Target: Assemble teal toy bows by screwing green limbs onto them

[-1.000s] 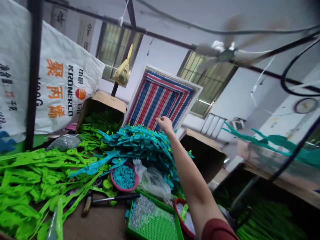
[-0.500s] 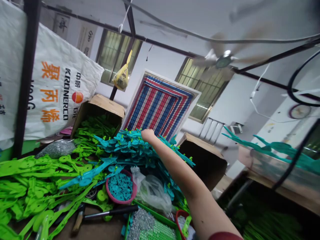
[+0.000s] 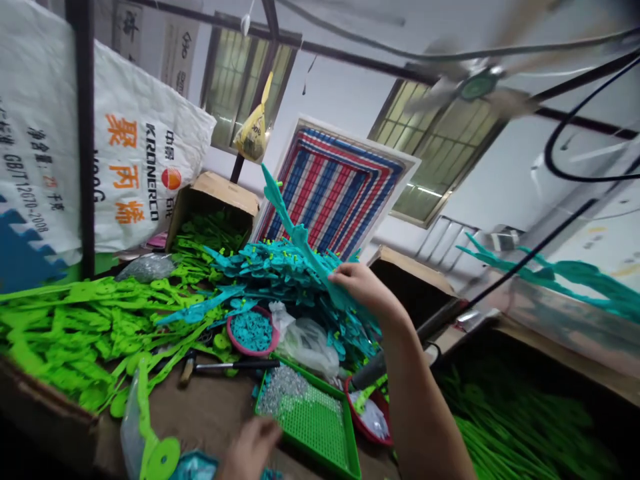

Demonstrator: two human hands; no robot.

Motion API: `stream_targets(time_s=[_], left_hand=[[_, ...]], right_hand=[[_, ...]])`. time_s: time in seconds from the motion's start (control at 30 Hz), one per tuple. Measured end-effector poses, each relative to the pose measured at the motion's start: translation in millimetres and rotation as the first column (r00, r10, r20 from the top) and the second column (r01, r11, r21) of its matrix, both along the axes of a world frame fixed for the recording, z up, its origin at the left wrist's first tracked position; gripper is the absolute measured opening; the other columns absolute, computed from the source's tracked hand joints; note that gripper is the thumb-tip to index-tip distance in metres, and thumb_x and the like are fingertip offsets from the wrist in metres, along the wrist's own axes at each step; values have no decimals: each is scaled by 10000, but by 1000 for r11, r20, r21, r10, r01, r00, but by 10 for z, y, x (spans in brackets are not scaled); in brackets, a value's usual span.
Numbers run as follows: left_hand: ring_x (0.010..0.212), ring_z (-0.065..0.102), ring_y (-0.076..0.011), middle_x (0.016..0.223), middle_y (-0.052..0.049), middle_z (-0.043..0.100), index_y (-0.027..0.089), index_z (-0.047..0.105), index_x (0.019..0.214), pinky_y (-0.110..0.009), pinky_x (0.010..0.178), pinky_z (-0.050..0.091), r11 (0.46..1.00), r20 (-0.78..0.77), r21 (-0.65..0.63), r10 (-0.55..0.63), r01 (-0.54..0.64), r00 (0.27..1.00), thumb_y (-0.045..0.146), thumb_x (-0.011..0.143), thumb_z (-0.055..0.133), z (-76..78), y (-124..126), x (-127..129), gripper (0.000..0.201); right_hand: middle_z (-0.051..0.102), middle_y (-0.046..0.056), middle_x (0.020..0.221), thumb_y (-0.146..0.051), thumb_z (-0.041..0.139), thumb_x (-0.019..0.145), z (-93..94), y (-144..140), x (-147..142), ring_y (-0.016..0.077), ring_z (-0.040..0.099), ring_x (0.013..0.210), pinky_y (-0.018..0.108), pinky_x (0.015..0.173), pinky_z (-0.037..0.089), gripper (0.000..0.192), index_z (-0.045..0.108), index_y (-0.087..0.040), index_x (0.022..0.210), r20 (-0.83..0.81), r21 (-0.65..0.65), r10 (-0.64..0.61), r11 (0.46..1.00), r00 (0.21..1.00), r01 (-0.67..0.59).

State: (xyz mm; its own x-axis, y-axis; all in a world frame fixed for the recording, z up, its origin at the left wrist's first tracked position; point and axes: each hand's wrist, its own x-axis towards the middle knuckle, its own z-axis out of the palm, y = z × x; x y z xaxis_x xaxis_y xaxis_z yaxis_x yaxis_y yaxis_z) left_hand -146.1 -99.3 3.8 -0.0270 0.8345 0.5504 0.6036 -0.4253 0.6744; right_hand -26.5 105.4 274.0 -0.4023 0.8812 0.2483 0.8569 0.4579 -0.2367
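A: Right hand [image 3: 363,288] grip closed on a long teal plastic strip [image 3: 293,230], flat, jagged-edged, angled up from the teal pile [image 3: 280,267] just beneath.
B: Left hand [image 3: 250,448]?
A: Blurred, cropped at frame bottom; we can't tell its grip. Green perforated tray [image 3: 320,433] just beside it, hammer [image 3: 225,367] beyond on our worktop [image 3: 210,413].
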Motion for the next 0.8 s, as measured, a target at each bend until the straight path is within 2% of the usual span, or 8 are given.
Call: stream_targets(time_s=[0.07, 0.17, 0.27, 0.4, 0.53, 0.63, 0.7, 0.8], left_hand=[[1218, 590, -228, 1351, -126, 578, 253, 427, 1432, -357, 976, 540, 996, 201, -79, 56, -40, 978, 435, 1021, 353, 212, 162, -86, 455], [1218, 591, -263, 1336, -134, 602, 186, 504, 1351, -379, 1026, 493, 974, 844, -53, -75, 222, 531, 521, 922, 546, 534, 314, -170, 546], [982, 681, -236, 1061, -111, 711, 155, 624, 1106, -342, 901, 540, 963, 926, -11, -91, 268, 366, 542, 795, 703, 688, 290, -180, 502], [692, 659, -138, 815, -35, 699, 165, 624, 934, -239, 673, 550, 961, 905, -134, 20, 240, 425, 480, 754, 753, 727, 117, -370, 386], [574, 625, -130, 708, -28, 684, 145, 635, 839, -214, 536, 515, 862, 809, -374, 124, 341, 574, 249, 700, 802, 935, -61, -989, 241], [616, 663, -189, 700, -66, 694, 116, 678, 821, -259, 565, 535, 684, 695, -578, 127, 445, 708, 149, 632, 818, 1141, -137, -1410, 237], [653, 669, -193, 725, -55, 701, 139, 702, 830, -252, 590, 529, 519, 520, -715, -54, 469, 852, 203, 651, 815, 1223, -146, -1517, 221], [660, 661, -198, 741, -41, 710, 188, 727, 864, -250, 584, 512, 293, 366, -840, -316, 456, 876, 278, 658, 813, 1239, -128, -1427, 241]], right_hand=[[587, -1, 620, -414, 585, 822, -440, -428, 88, 127, 548, 565, 236, 533, 423, 268, 596, -158, 743, -285, -267, 105, 946, 953, -184], [551, -16, 583, -509, 677, 721, -1108, -1020, 96, 118, 490, 508, 237, 481, 394, 346, 564, -183, 705, -667, -516, 30, 702, 744, -491], [536, -21, 590, -542, 652, 752, -1542, -1426, 45, 115, 476, 514, 249, 514, 421, 371, 523, -203, 677, -725, -524, 12, 638, 688, -564], [643, 35, 794, -536, 621, 785, -1749, -1574, 67, 193, 593, 752, 332, 745, 506, 349, 620, -188, 814, -750, -447, 37, 707, 660, -548], [642, 120, 1078, -437, 617, 834, -1739, -1572, 353, 284, 532, 1084, 471, 1021, 401, 317, 647, -175, 1009, -616, -17, 236, 950, 752, -312], [584, 167, 1234, -357, 586, 894, -1680, -1629, 541, 317, 490, 1179, 508, 1039, 376, 366, 597, -166, 1206, -81, 455, 444, 813, 892, -363], [490, 190, 1383, -343, 603, 893, -1673, -1663, 552, 344, 422, 1284, 523, 1058, 357, 493, 501, -168, 1343, 203, 496, 493, 693, 846, -523], [410, 213, 1469, -359, 603, 897, -1783, -1680, 452, 365, 381, 1329, 527, 1043, 384, 582, 421, -154, 1410, 402, 391, 545, 624, 736, -676]])
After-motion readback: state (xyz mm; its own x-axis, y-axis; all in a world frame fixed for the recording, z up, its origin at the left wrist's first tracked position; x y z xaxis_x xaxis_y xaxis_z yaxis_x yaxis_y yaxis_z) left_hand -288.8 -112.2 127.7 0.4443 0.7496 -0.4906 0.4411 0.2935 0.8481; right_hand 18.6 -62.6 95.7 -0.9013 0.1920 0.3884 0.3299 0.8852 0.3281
